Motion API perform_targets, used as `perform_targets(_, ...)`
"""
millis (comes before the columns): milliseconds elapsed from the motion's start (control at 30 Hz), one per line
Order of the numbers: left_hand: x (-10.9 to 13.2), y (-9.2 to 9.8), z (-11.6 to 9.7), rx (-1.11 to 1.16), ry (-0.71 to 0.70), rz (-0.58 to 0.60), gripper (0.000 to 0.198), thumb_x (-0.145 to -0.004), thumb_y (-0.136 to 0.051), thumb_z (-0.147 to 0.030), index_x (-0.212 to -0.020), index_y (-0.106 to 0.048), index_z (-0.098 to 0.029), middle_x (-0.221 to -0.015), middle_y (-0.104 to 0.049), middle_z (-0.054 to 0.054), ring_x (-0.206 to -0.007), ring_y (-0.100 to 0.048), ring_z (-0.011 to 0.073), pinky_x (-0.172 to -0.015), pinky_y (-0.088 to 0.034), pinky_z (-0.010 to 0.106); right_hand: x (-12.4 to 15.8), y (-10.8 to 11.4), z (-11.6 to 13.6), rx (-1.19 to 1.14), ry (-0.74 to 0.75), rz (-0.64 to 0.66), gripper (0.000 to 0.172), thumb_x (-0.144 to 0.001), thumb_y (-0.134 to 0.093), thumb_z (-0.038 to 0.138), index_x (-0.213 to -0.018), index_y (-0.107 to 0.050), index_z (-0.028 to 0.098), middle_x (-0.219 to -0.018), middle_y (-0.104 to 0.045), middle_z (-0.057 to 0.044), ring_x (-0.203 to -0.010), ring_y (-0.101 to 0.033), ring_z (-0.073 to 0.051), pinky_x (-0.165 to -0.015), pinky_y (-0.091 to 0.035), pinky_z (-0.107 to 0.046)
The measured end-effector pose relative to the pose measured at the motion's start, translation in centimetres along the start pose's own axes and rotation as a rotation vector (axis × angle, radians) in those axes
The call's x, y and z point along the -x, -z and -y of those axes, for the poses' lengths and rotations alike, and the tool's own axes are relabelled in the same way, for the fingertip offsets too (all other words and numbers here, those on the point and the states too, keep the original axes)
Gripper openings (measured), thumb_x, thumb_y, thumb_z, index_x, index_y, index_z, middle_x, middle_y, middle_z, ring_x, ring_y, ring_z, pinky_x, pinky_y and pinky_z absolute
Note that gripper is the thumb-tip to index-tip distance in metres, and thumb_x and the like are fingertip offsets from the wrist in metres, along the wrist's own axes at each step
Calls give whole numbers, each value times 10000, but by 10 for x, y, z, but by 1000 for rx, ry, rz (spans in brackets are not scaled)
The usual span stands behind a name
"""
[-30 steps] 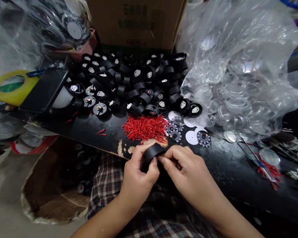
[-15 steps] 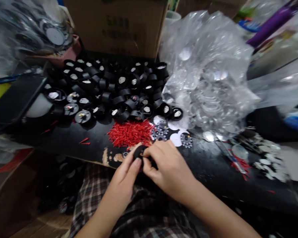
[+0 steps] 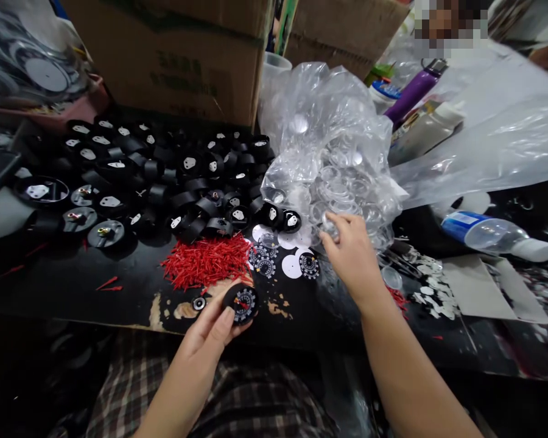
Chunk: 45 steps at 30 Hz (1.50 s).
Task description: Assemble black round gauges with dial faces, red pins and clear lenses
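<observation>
A small round black dial gauge [image 3: 241, 304] rests in my left hand [image 3: 210, 331], which is closed around its case, thumb on the rim. Its printed face and a red pointer look up at me. Over at the mouth of a clear plastic bag [image 3: 310, 91], my right hand [image 3: 354, 255] reaches among clear round covers [image 3: 335, 176]. Its thumb and index finger are apart, with a clear cover at their tips; a firm hold does not show. A heap of red pointers [image 3: 205, 261] lies beyond my left hand, with printed dial discs [image 3: 262, 261] beside it.
Many black cases [image 3: 196, 188] crowd the back left before a cardboard box [image 3: 173, 67]. To the right are white pieces [image 3: 432, 292], an open white box [image 3: 479, 289], a lying plastic bottle [image 3: 497, 234] and a purple bottle [image 3: 413, 94]. A metal ring [image 3: 199, 303] sits near the front edge.
My right hand has left the gauge and moved right to the clear covers. My left hand keeps the gauge, whose face now shows. The view has shifted to the right.
</observation>
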<state>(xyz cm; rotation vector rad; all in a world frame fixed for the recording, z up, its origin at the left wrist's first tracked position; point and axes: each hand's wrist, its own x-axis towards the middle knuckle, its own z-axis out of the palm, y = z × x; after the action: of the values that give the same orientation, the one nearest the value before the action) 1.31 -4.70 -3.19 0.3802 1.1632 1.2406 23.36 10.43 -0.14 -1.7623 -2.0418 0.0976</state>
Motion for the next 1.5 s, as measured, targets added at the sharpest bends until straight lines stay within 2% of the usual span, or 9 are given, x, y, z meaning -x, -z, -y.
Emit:
perform_targets(100,0,-2,3,-10,44,44,351,-854,-603,-394,-1192,-643,-310,-1351,-591,4,-1295,-475,275,-1006,-500,378,-11,-3,-13,145,-21,2,510,-805,-573,278,-1291,-536,125,-1248,-529,-195,-1108,-540,-338,-877,-435,-489)
perform_targets(267,-2,-9,-2,10,30,16,335,-815,-649,-403,-1121,-685,-271,-1308,-619,34,-1238,-527,287,-942,-541,380,-20,-6,-19,186,13,-38,317,-824,-563,280,-1103,-656,159,-1124,-638,-154,-1035,-576,-319,-868,-418,-497)
perform_targets(467,-3,-12,-10,147,76,24,323,-808,-663,-390,-1086,-691,-228,-1220,-668,70,-1081,-634,260,-922,-530,412,-5,8,0,-122,-13,-150,268,-874,-510,270,-1055,-670,154,-990,-690,-109,-865,-620,-220,-813,-472,-387)
perform_targets(633,-4,-9,-12,260,143,110,294,-874,-576,-403,-1054,-693,-201,-1012,-734,74,-895,-690,195,-862,-536,358,53,10,69,-673,46,403,249,-894,-551,289,-1103,-675,235,-825,-678,-19,-682,-620,-150,-668,-521,-303)
perform_targets(833,-2,-3,-11,47,-38,116,316,-840,-637,-322,-1151,-647,-268,-1293,-620,42,-1194,-561,248,-945,-505,368,77,-3,107,-647,261,319,255,-925,-502,208,-1116,-663,260,-1072,-533,-65,-926,-579,-160,-820,-496,-328)
perform_targets(1033,8,-4,-12,-213,-147,171,402,-839,-629,-299,-1238,-605,-252,-1305,-626,44,-1240,-537,240,-1089,-379,383,64,-4,112,-475,247,325,362,-984,-344,343,-700,-515,195,-654,-531,-2,-622,-502,-149,-603,-377,-287)
perform_targets(1200,11,-7,-16,-328,-197,138,383,-844,-620,-297,-1226,-613,-273,-1309,-624,25,-1227,-549,230,-1081,-384,357,67,-13,124,-414,330,201,376,-975,-281,229,-632,-434,212,-585,-483,6,-569,-447,-144,-590,-328,-289)
perform_targets(1367,30,37,-18,-386,-112,29,377,-815,-644,-341,-1189,-646,-285,-1211,-685,36,-1166,-595,256,-1029,-432,371,69,-11,122,-626,348,456,283,-971,-394,298,-742,-538,214,-708,-607,14,-673,-552,-143,-677,-398,-279)
perform_targets(1500,58,105,-20,-588,-192,-472,413,-807,-631,-393,-1198,-625,-263,-1246,-658,65,-1218,-546,289,-1083,-348,462,69,-14,115,-729,254,567,192,-966,-419,330,-948,-598,261,-935,-677,1,-873,-622,-163,-763,-453,-285)
